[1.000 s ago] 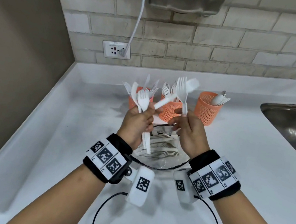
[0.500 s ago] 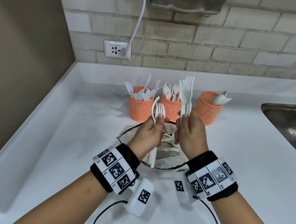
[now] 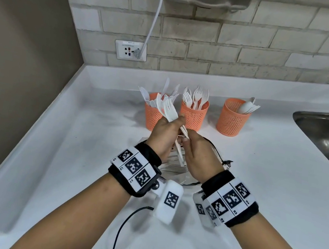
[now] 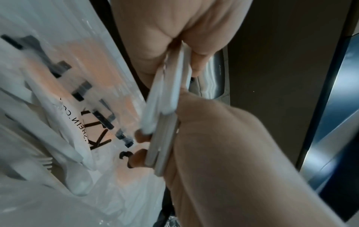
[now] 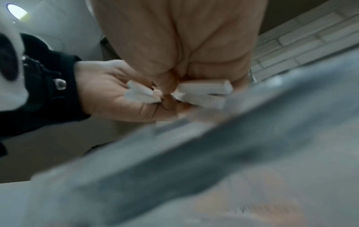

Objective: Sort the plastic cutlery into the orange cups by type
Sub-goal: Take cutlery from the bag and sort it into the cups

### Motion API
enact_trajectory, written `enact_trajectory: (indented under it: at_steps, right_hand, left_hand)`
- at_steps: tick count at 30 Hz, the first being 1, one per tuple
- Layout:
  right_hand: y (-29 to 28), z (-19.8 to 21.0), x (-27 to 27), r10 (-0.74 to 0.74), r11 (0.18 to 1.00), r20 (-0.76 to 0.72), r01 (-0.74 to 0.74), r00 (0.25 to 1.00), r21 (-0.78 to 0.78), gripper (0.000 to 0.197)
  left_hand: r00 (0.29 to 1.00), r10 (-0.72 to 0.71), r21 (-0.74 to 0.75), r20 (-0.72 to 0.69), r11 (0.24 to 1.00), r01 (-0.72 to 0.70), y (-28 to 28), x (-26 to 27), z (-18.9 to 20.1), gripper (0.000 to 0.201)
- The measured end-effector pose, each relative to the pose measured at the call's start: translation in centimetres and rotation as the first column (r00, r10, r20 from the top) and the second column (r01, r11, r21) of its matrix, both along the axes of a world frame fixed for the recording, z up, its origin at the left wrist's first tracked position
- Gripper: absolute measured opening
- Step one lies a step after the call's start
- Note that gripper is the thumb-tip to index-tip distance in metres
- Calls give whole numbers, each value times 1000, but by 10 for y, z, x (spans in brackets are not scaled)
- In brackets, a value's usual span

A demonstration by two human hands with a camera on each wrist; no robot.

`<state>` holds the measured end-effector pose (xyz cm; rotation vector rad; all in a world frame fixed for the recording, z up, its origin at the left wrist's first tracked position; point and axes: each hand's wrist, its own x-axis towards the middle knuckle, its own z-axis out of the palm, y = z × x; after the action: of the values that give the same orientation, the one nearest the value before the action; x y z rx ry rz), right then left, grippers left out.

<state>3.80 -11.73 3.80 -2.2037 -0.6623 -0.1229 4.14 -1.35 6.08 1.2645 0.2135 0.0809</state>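
Note:
Three orange mesh cups stand in a row: the left cup (image 3: pixel 151 115) holds knives, the middle cup (image 3: pixel 193 116) forks, the right cup (image 3: pixel 233 121) spoons. My left hand (image 3: pixel 173 123) grips a bundle of white cutlery (image 3: pixel 166 110) with a fork on top, its heads tilted toward the left cup. My right hand (image 3: pixel 184 140) pinches the handles of that bundle just below. In the left wrist view the white handles (image 4: pixel 170 86) run between both hands' curled fingers. Handle ends (image 5: pixel 140 93) show in the right wrist view.
A clear plastic bag (image 3: pixel 174 167) with more white cutlery lies under my hands. A steel sink (image 3: pixel 328 136) is at the right, a wall socket (image 3: pixel 130 51) with a white cable behind the cups. Bare white counter (image 3: pixel 71 142) lies to the left.
My right hand no longer holds forks upright by the middle cup; it has dropped to the handles in my left hand. The left hand's bundle has tilted left, toward the left cup.

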Motion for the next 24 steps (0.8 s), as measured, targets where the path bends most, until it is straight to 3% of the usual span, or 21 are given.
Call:
enact_trajectory:
  at_steps: [2,7,14,19,24]
  right_hand:
    - [0,-2,2,-20,1000,-18,19,1000,-11,17]
    - [2,2,0,84,993,-113,-75,990,87,33]
    - [-1,4,4,176,967,-249,-120,952,224,10]
    - [-3,10,8,119,993,-168,-121,979,-1,17]
    - [-6,5,15,34,983,-11,-36,999,-182,24]
  left_hand:
    - [1000,17,0,16,1000,-17,-1,0,2,27]
    - [999,33,-9,21,999,-33,-3,0,5,39]
    - [996,-17,73,89,997,11,-4,0,5,40]
    - [990,-119,180,74,978,105,-1,3,4,15]
    - [990,9,54,139,998,-17,7,10,14,14]
